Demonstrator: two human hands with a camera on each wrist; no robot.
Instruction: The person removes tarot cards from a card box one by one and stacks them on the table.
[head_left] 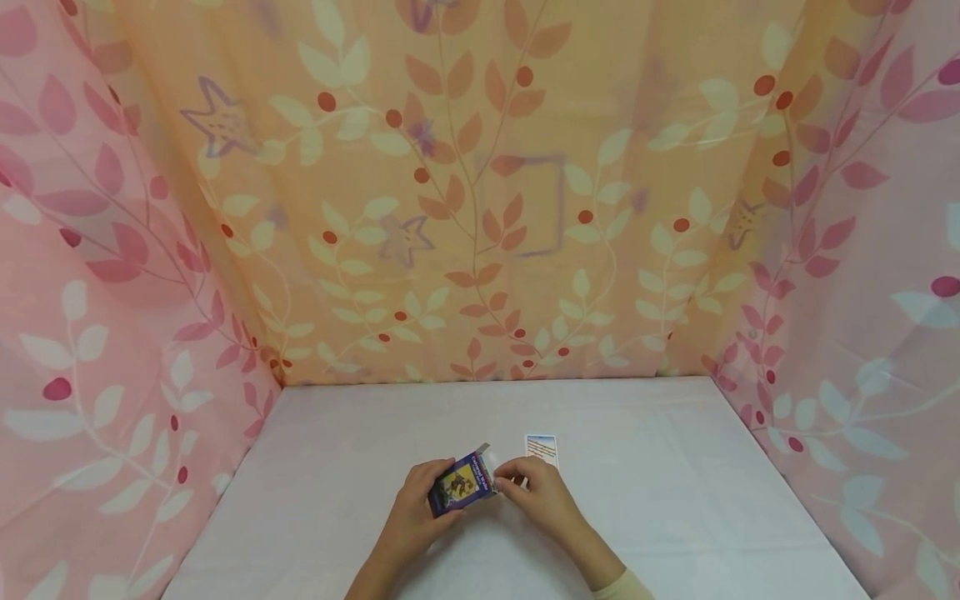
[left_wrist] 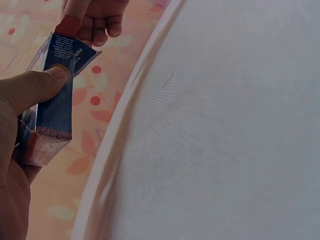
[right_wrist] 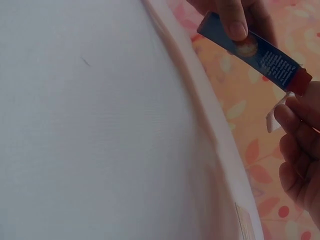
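A small blue and purple card box (head_left: 459,487) with a yellow picture on its front is tilted in my left hand (head_left: 422,500). My left thumb (left_wrist: 57,75) presses along its narrow side, and the fingers wrap round the other side. The box's right end is open, with flaps standing out. At that end my right hand (head_left: 542,497) pinches a flap of the box between thumb and forefinger. A red tab (right_wrist: 300,82) shows there, and a pale flap (right_wrist: 275,117) sticks out below it. The inside of the box is hidden.
One picture card (head_left: 542,446) with slanting sticks on it lies face up on the white table (head_left: 360,425), just behind my right hand and partly covered by it. Leaf-patterned cloth (head_left: 480,317) hangs at the back and along both sides of the table.
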